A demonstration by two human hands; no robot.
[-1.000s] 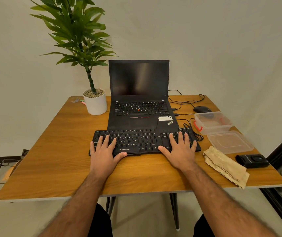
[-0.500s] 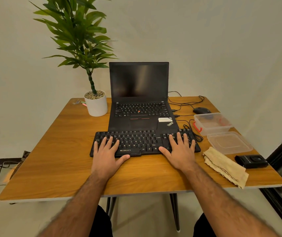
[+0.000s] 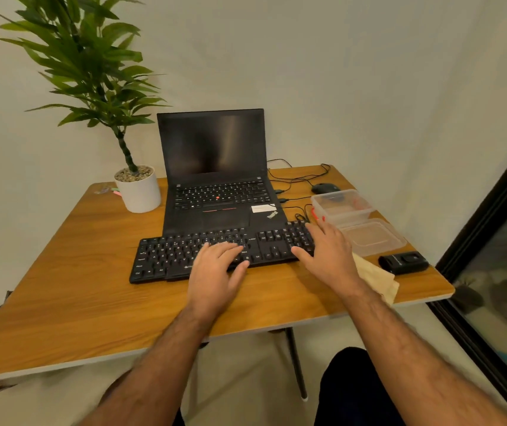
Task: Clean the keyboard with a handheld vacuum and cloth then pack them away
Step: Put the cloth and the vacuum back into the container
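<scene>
Fingers of both hands lie straight and lightly spread, pinching nothing: left hand flat on the middle keys of the black keyboard, right hand over its right end by the number pad, fingertips reaching toward the clear container. Whether the right palm touches the keys or hovers just above them cannot be told. Judged from the pose, the left hand steadies the board while the right heads for the cleaning kit; no cleaning has begun, since both tools lie untouched. Keyboard sits across the front of an open, dark-screened laptop, its back edge just at the laptop's palm rest, skewed a little so the left end lies nearer the person. Kit is grouped to the right, within easy reach of the right hand: container behind, its lid lying separately just in front, the tan cloth partly hidden under the right wrist, and the small black handheld vacuum beside the cloth near the worktop's right edge. Open container with lid off suggests that it is where the tools get packed. Worktop is wood-grain with a pale edge band. A mouse and loose cables sit behind the container; a potted plant in a white pot stands at the back left. Plain pale wall behind; dark-framed glass at right.
</scene>
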